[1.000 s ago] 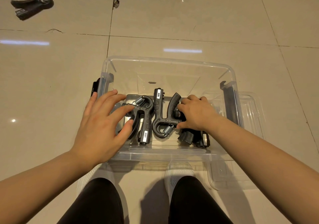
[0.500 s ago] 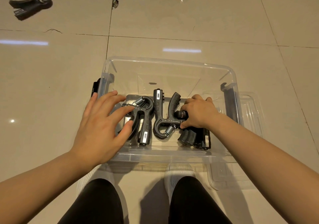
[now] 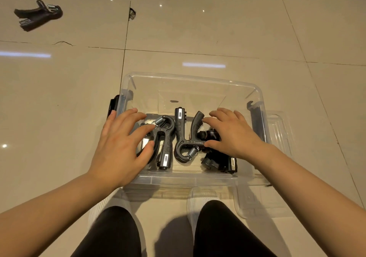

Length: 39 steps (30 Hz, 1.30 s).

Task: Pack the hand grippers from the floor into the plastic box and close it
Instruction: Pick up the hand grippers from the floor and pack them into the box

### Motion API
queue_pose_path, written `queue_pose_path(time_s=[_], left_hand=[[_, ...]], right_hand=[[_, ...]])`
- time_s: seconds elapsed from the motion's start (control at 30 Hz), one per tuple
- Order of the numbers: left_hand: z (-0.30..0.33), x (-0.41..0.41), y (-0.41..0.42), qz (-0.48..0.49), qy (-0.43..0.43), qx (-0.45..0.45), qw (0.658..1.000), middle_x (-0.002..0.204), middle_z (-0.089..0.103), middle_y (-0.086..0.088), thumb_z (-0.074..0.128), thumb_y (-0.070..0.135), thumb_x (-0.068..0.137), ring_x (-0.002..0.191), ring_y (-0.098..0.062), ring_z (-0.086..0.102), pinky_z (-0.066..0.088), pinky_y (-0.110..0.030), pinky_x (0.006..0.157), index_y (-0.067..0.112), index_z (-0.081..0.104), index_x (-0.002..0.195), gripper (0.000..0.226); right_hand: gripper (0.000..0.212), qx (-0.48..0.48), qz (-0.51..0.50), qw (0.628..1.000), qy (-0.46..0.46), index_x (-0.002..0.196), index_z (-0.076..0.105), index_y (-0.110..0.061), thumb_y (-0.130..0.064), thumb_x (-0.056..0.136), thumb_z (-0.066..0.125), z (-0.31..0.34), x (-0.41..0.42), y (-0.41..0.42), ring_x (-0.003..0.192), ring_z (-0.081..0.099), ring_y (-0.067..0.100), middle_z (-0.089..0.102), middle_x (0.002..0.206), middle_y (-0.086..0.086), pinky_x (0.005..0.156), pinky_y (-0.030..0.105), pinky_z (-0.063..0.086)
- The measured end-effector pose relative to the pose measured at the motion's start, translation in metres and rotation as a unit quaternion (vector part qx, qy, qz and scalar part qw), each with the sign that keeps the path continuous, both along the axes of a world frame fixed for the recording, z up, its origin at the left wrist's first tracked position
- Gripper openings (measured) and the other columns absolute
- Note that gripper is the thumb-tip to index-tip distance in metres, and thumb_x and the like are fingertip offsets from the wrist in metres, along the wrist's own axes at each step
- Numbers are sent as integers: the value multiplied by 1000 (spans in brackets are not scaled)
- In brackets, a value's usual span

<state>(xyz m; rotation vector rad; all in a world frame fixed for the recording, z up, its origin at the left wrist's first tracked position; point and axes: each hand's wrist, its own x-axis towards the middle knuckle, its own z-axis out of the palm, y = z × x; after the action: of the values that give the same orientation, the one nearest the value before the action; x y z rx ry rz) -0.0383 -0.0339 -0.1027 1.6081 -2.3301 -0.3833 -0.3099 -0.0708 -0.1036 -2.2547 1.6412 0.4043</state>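
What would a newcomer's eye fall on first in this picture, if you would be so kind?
Most likely the clear plastic box on the tiled floor, with black hand grippers lined up along its near side. The left hand and right hand hover spread over them, holding nothing. One stray hand gripper lies on the floor far to the left, and the clear lid rests beside the box on the right.

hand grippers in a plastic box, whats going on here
A person crouches over a clear plastic box on the tiled floor, arranging black hand grippers inside. The left hand rests with spread fingers on the left gripper; the right hand hovers open over the grippers on the right, beside the middle gripper. One hand gripper on the floor is not yet packed, and the clear lid lies off, partly under the box's right side.
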Motion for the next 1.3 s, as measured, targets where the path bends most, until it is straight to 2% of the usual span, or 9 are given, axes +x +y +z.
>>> queue_pose_path(time_s=[0.13,0.23,0.4,0.63,0.77,0.9,1.03,1.23,1.3], left_hand=[[13,-2,2,-28,-100,28,994,122,58,-5,38,44,85,120,-27,48,23,-57,108,19,61,117,47],[53,-1,0,-43,-123,26,991,115,62,-4,52,42,81,102,-27,61,35,-60,99,21,57,122,46],[181,8,19,-75,-5,48,996,124,54,8,53,42,90,108,-8,51,43,-25,87,32,46,131,43],[328,11,126,-71,160,-62,983,102,56,16,47,53,79,93,1,53,46,-20,83,31,54,118,45],[326,41,176,-24,125,-64,990,91,57,19,57,45,80,85,4,56,52,-20,76,29,60,108,33],[329,81,196,39,84,-65,994,83,59,17,64,32,83,76,4,56,43,-10,65,25,64,102,19],[324,130,206,103,17,-63,992,83,58,18,62,38,84,76,1,56,51,-23,70,31,62,99,16],[279,248,229,238,-64,-14,969,79,52,22,58,44,84,78,-3,54,51,-31,73,34,59,105,23],[284,274,233,256,-23,-33,966,80,53,23,57,47,83,77,1,54,52,-31,72,40,54,99,18]], right_hand=[[61,-34,30,999,-19,142,35,-32,-49,87,55,55,4,28,142,14,18,26,152,-3,116,44,10],[56,-64,30,997,-36,138,40,-34,-48,86,57,115,3,53,136,26,16,36,146,-6,112,38,22],[50,-57,-4,994,-89,132,46,-35,-46,86,61,224,8,99,120,43,5,47,133,-14,100,26,39],[37,-102,-51,953,-280,119,57,-30,-38,84,65,321,55,171,94,59,1,61,107,-12,87,26,52],[29,-134,-54,924,-354,111,62,-26,-38,85,65,328,94,203,88,60,1,63,98,-13,81,24,53],[30,-126,-50,947,-291,111,62,-22,-38,86,64,315,120,201,90,60,9,64,104,-5,83,31,53],[28,-112,-61,941,-314,110,62,-19,-35,88,63,309,166,179,95,58,11,64,106,-3,85,30,50],[25,-100,42,962,-251,109,62,-23,-37,89,59,267,275,152,93,57,11,63,104,-7,83,34,51],[25,-115,70,964,-231,110,61,-23,-37,89,58,253,308,141,93,57,11,62,105,-7,81,31,50]])
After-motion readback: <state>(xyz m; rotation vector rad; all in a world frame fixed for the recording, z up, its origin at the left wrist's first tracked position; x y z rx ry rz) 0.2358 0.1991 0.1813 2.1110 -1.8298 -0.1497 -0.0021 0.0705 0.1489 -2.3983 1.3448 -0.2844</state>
